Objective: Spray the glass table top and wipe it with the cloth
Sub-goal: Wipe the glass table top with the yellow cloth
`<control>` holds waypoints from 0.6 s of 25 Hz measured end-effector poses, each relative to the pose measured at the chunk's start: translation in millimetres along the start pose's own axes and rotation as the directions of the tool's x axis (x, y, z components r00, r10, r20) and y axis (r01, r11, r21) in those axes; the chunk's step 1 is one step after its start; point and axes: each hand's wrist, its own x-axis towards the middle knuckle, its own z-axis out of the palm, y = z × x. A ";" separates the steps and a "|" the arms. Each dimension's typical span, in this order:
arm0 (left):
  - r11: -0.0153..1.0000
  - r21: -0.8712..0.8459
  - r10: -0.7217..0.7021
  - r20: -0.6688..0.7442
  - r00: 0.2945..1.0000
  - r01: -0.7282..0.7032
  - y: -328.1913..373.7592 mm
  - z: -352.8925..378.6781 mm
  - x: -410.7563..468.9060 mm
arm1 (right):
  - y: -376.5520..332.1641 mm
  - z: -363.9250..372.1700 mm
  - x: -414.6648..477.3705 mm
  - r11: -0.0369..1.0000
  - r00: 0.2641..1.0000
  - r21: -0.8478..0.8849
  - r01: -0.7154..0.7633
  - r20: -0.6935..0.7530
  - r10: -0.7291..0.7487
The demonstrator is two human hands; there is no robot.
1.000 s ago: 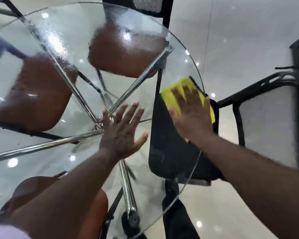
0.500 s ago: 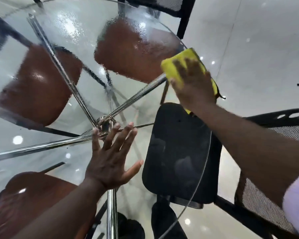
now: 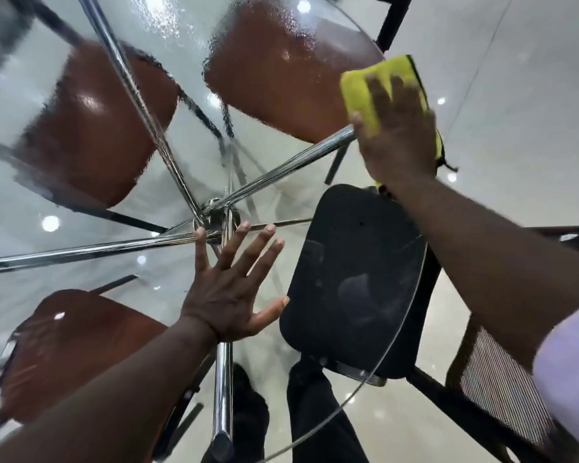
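Left grip (image 3: 230,295) lies flat, fingers spread; right grip (image 3: 398,135), blurred, seems flat, arm outstretched.

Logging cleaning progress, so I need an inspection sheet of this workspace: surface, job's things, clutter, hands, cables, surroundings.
Surface: glass top, droplets across the far part; the near part looks wiped.
Job's things: cloth, yellow, flat on the glass by the right rim; no spray bottle in view.
Clutter: nothing seen.
Hands: right hand flat on the cloth; left hand spread flat on the glass near the centre.
Cables: nothing seen.
Surroundings: brown seats and a black seat under the glass, chrome legs, glossy floor.
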 end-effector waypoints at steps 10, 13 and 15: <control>0.994 -0.107 -0.005 0.042 0.999 0.009 -2.0 0.1 -1.8 | -12.4 1.7 -214.9 0.976 0.976 0.033 0.217 -0.029 -0.216; 0.981 -0.189 -0.045 0.024 0.999 0.049 -6.1 -0.8 -24.7 | -41.7 3.3 -247.1 0.895 0.910 0.189 -0.404 -0.014 0.414; 0.960 -0.246 -0.142 -0.031 0.989 0.130 -13.7 9.6 -85.6 | -104.6 25.4 -327.9 0.958 0.954 0.038 -0.283 -0.096 0.285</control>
